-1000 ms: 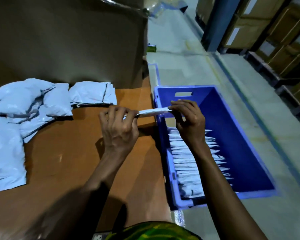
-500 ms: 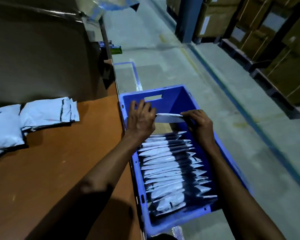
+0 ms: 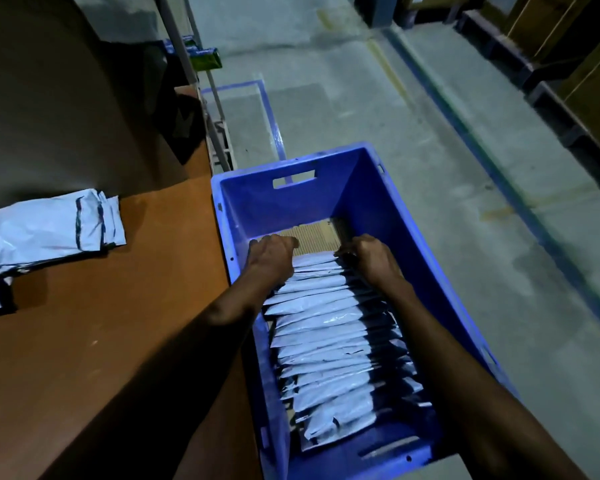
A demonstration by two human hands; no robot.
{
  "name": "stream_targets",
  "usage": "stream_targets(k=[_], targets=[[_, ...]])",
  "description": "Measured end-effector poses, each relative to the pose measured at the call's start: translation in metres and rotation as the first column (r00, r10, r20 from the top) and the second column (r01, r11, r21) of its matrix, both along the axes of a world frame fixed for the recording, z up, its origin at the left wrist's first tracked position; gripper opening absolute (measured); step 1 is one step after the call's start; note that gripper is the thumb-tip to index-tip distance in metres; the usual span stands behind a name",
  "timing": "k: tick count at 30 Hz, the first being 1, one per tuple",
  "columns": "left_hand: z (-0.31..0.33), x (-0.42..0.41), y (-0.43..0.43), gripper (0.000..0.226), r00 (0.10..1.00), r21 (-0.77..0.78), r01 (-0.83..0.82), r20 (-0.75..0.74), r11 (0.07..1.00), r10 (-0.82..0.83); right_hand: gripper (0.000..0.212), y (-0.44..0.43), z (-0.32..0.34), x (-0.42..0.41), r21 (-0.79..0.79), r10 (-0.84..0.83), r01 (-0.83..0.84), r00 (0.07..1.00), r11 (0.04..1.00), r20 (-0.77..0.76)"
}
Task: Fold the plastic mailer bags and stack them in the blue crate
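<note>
Beside table [image 3: 118,341], above concrete floor [image 3: 430,168], blue crate [image 3: 326,202]; left hand [image 3: 272,256], right hand [image 3: 373,259] (curled grip) clasp folded bag [image 3: 314,260].

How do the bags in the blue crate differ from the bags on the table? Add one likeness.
The crate bags stand on edge, folded narrow; the table bags lie flat and wider. The crate bags form one tight row; the table bags overlap in a loose pile. The left hand and right hand reach the crate bags' far end; nothing touches the table bags. Both are pale plastic with dark edges.
</note>
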State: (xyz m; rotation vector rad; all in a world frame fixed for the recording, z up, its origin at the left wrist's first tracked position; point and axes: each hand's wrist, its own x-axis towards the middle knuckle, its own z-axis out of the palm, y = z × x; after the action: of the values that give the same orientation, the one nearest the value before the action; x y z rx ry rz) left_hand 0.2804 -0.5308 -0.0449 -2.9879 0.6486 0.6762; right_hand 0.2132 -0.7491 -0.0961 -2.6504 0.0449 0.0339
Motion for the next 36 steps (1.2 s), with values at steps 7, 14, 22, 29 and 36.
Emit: stream_targets(k=[7,14,22,29,36], targets=[[-0.03,0.011,-0.01,0.072,0.9,0.035,0.012,-0.435,0.999,0.004,0.062,0.003,-0.007,-0.002,-0.16,0.137,-0.137,0.99,0.978,-0.014],[-0.033,0.004,-0.01,0.066,0.848,0.143,-0.084,-0.51,0.986,0.146,0.082,0.019,-0.009,0.001,-0.173,0.121,-0.193,0.927,0.966,-0.355],[-0.033,0.0,-0.007,0.067,0.832,0.078,-0.151,-0.528,0.985,0.17,0.064,0.017,0.001,0.005,-0.215,0.132,-0.219,0.925,0.952,-0.357],[-0.02,-0.006,-0.012,0.07,0.798,0.102,-0.186,-0.565,0.977,0.211,0.058,0.011,-0.008,-0.003,-0.178,0.158,-0.224,0.932,0.958,-0.325],[-0.052,0.0,-0.022,0.078,0.754,0.051,-0.217,-0.626,0.975,0.2,0.061,0.016,0.0,-0.015,-0.267,0.135,-0.236,0.928,0.935,-0.348]])
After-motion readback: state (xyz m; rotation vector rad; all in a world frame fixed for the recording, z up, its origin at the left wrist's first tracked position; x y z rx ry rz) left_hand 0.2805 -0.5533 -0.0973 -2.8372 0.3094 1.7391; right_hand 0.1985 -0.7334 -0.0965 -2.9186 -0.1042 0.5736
